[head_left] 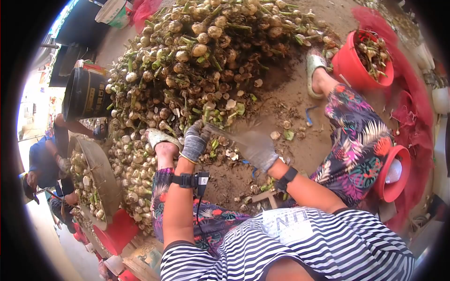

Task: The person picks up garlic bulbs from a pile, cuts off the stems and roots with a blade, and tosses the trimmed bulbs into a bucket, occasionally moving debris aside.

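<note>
Both of my hands wear grey work gloves and are raised over the dirt floor, in front of a large heap of garlic bulbs point(199, 49) with green stems. My left hand point(194, 143) has its fingers closed at the near edge of the heap; whatever they hold is too small to make out. Motion smears my right hand point(255, 149), just to its right, so its fingers and anything in them cannot be told. A blurred greyish streak lies between the two hands. Cut stems and peeled scraps point(231, 154) lie beneath them.
At the upper right stands a red bucket point(342, 60) with garlic in it, and a smaller red tub point(404, 164) by my right leg. Red netting point(419, 154) runs along the right. On the left are a black bucket point(84, 93), a large basin point(104, 173) of garlic and a seated person point(42, 157).
</note>
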Tool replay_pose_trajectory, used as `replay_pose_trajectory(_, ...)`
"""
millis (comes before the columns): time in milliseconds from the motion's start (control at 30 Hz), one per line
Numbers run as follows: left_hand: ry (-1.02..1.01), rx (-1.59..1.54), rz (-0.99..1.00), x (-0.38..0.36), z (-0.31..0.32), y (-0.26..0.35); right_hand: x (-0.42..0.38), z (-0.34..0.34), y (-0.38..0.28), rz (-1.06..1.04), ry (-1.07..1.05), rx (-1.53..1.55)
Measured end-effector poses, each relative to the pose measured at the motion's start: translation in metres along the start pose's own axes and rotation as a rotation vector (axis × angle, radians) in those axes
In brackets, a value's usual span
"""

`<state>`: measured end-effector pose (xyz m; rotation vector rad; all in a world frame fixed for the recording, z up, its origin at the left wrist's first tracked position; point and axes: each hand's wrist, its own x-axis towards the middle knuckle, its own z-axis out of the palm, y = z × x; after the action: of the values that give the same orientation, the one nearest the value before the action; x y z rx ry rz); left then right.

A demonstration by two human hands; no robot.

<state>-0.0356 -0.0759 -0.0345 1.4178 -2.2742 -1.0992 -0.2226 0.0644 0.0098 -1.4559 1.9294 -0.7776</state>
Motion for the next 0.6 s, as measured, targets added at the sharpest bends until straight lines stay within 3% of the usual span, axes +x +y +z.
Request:
replay_pose_trajectory(33, -0.08, 0.268, 0.19, -0.013, 0.001, 0.0, -0.005, -0.012, -0.014, -0.085, 0.101, 0.099)
replay_pose_trajectory(100, -0.076, 0.807, 0.639, -0.039, 0.004, 0.0, -0.012, -0.03, -0.027, -0.142, 0.001, 0.03)
replay_pose_trajectory(167, -0.147, -0.412, -0.084, -0.064, -0.003, 0.071, -0.009, -0.022, -0.006, 0.147, -0.338, -0.104)
replay_pose_trajectory(200, 0.014, -0.522, -0.134, -0.074, -0.012, 0.11, -0.015, -0.02, 0.013, 0.076, -0.356, -0.17)
replay_pose_trajectory(233, 0.157, -0.461, 0.041, -0.077, -0.019, 0.115, -0.016, -0.017, 0.021, 0.068, -0.344, -0.167)
replay_pose_trajectory(300, 0.237, -0.647, -0.348, -0.085, -0.047, 0.134, -0.022, -0.02, 0.02, 0.002, -0.205, -0.138)
replay_pose_trajectory(333, 0.305, -0.735, -0.517, -0.085, -0.05, 0.103, -0.026, -0.026, 0.013, -0.022, -0.187, -0.15)
replay_pose_trajectory(367, 0.312, -0.736, -0.508, -0.09, -0.046, 0.099, -0.029, -0.033, 0.006, -0.045, -0.169, -0.164)
replay_pose_trajectory(433, 0.151, -1.329, -0.446, -0.106, -0.037, 0.099, -0.037, -0.044, -0.014, 0.01, -0.144, -0.1)
replay_pose_trajectory(467, 0.102, -1.427, -0.462, -0.114, -0.032, 0.111, -0.042, -0.05, -0.026, 0.045, -0.118, -0.091)
replay_pose_trajectory(567, 0.046, -1.296, -0.388, -0.136, -0.019, 0.138, -0.048, -0.052, -0.039, -0.007, -0.11, 0.006)
replay_pose_trajectory(600, -0.038, -1.083, -0.271, -0.138, -0.017, 0.124, -0.049, -0.051, -0.039, -0.006, -0.156, -0.018)
